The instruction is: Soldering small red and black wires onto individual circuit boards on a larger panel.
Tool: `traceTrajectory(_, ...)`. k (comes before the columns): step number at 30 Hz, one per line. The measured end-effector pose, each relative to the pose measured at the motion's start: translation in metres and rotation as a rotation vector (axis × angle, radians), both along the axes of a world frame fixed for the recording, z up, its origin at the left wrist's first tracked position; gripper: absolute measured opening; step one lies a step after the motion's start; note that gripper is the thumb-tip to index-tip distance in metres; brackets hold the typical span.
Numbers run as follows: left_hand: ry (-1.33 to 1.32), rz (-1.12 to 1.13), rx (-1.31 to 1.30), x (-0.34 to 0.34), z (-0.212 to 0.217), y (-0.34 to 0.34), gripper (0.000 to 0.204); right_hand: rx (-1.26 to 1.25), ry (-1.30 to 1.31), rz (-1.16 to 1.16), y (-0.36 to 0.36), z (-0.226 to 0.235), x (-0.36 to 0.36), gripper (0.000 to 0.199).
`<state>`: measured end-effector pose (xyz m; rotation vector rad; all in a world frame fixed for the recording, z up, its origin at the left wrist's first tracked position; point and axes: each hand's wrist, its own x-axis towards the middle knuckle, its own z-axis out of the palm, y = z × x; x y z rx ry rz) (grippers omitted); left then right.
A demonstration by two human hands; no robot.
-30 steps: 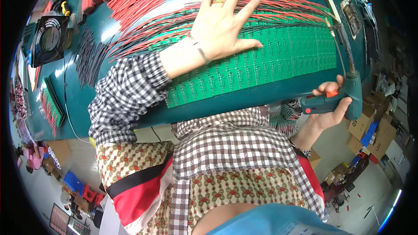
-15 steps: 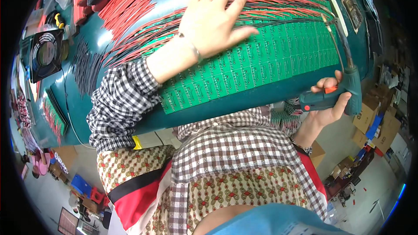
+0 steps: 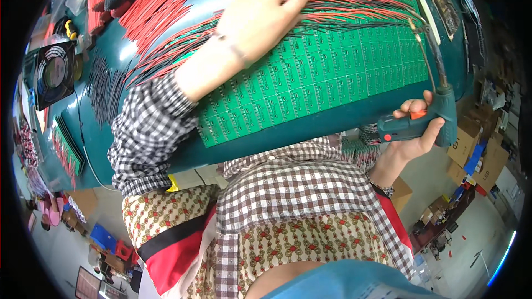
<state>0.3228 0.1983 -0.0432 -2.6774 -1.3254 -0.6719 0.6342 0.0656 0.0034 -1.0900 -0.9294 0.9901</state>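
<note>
Dark green plastic forms the body of the soldering gun (image 3: 446, 109), which is just off the near right corner of the circuit board panel (image 3: 321, 86). The right hand (image 3: 414, 143) wraps its fingers and thumb around the handle, by an orange-red trigger; a round red button marks the handle's end. A dull metal barrel and a thinner tube run up along the panel's right edge to its far right corner, near the wire ends; contact cannot be told.

The left hand (image 3: 254, 22), slightly blurred, lies palm down over the panel's far left part, fingers partly spread; whether it pinches any wire cannot be told.

The panel is bright green, divided by pale lines into rows of small rectangles with repeated dark and light markings. Thin red and black wires (image 3: 374, 4) lie along its far edge, bunched and slightly arched, their loose ends fanning out past its left side.

Beyond the panel's far left corner, a heap of red wires (image 3: 153, 12) rests on the dark green tabletop (image 3: 310, 124). Black wires (image 3: 104, 89) and a square black fan (image 3: 54, 75) are left of the panel.
</note>
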Motion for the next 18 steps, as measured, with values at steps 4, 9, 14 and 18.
traceTrajectory(4, 0.015, 0.023, -0.191, -0.049, 0.029, -0.039, 0.075, 0.006, -0.005, -0.014, -0.001, 0.006, 0.009, 0.067)
traceTrajectory(9, 0.023, 0.034, -0.141, -0.073, 0.011, -0.046, 0.06, -0.036, -0.237, -0.066, 0.005, 0.036, 0.043, 0.069)
traceTrajectory(14, -0.163, -0.001, -0.016, -0.086, -0.001, -0.048, 0.043, -0.029, -0.306, -0.161, 0.003, 0.089, 0.101, 0.072)
traceTrajectory(18, -0.404, 0.155, -0.014, -0.106, 0.055, -0.073, 0.038, 0.106, -0.354, -0.177, -0.013, 0.145, 0.156, 0.06)
